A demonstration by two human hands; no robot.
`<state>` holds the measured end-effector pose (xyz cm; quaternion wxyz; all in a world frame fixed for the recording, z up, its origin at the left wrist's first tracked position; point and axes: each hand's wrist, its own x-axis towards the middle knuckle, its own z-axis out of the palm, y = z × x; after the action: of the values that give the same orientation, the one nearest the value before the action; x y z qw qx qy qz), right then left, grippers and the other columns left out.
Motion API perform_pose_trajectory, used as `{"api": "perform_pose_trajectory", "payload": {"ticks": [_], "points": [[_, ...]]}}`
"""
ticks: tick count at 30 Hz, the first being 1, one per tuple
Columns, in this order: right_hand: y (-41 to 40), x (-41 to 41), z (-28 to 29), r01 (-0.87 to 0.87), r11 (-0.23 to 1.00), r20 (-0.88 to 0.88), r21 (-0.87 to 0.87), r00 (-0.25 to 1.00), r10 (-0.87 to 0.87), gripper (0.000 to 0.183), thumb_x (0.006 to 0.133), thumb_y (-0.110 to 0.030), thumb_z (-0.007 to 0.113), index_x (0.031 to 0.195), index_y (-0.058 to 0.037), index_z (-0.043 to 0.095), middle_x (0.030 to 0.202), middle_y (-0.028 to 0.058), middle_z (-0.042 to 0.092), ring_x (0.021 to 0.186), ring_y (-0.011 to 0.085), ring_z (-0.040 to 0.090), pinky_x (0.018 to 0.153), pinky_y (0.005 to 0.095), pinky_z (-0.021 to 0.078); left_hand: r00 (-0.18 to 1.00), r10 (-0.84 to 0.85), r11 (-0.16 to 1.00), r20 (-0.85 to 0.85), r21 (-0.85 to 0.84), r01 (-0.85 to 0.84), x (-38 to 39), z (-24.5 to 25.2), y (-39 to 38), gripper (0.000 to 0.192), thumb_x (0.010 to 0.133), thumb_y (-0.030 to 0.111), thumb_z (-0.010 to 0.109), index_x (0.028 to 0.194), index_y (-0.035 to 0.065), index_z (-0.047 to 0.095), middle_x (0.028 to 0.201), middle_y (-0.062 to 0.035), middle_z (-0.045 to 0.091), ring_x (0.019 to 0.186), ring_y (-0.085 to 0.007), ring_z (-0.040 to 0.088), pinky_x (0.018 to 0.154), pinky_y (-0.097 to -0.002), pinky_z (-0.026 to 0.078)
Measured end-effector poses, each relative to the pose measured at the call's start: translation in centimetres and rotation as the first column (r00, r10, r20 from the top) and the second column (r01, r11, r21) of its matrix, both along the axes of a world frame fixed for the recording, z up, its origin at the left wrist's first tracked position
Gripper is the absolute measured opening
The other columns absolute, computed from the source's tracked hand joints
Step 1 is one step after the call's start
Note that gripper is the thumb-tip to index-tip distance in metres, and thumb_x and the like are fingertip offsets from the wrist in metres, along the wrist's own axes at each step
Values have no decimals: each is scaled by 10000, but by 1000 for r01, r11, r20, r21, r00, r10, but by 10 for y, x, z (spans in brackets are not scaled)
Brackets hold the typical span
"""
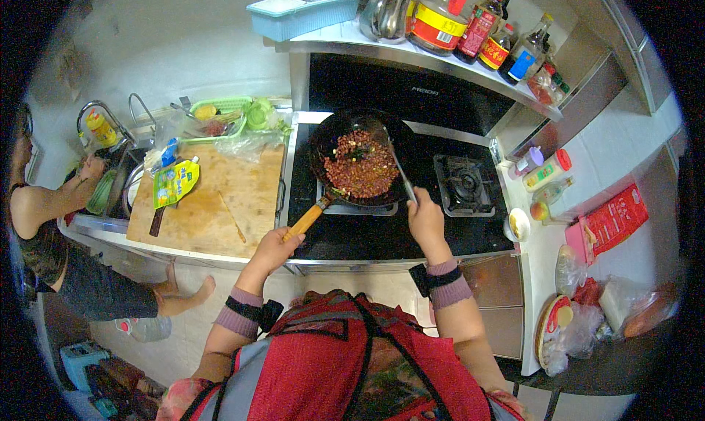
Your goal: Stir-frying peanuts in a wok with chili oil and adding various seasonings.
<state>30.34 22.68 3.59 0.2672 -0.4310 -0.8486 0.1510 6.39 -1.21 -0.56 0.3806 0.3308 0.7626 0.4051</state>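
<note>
A dark wok (325, 140) rests over the left burner of a black glass gas stove (352, 242). My left hand (278, 250) is closed around its wooden handle (308, 220). Spread across the wok's bottom is finely chopped reddish-brown food (363, 173), with a few pale bits and a small dark green heap in it. My right hand (427, 220) grips the metal handle of a spatula (405, 176), whose head lies at the upper right inside the wok and is hard to make out.
Left of the stove, a wooden cutting board (220, 200) bears a yellow-green pouch (176, 181), a knife handle (156, 222) and a chopstick (232, 217). A person (44, 228) stands at the sink. The right burner (467, 184) holds no pan. A small white bowl (520, 225) and jars stand farther right.
</note>
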Motion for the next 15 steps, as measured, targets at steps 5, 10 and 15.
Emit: {"api": "perform_pose_trajectory", "payload": {"ticks": [5, 10, 15], "points": [[5, -13, -19, 11, 1000, 96, -14, 995, -10, 302, 854, -179, 582, 1129, -88, 498, 749, 229, 637, 703, 428, 621, 615, 526, 501, 1000, -24, 1000, -21, 1, 24, 3, 4, 6, 326, 863, 333, 648, 863, 8, 618, 607, -12, 546, 532, -104, 498, 491, -270, 406], [-34, -24, -10, -153, 967, -45, -202, 988, 147, 307, 864, -195, 580, 1154, -107, 532, 818, 237, 642, 757, 441, 616, 679, 523, 499, 1000, -17, 1000, -21, 13, 17, 1, 4, -1, 326, 867, 340, 647, 837, 18, 602, 596, -1, 534, 530, -99, 487, 481, -274, 399], [-20, -5, -9, -30, 988, 96, -153, 994, 45, 291, 862, -200, 576, 1139, -118, 545, 812, 236, 642, 734, 444, 612, 681, 533, 491, 1000, 3, 1000, 6, -20, -3, 4, 14, 2, 320, 861, 314, 653, 895, -3, 634, 600, -7, 536, 527, -106, 504, 495, -267, 414]]}}
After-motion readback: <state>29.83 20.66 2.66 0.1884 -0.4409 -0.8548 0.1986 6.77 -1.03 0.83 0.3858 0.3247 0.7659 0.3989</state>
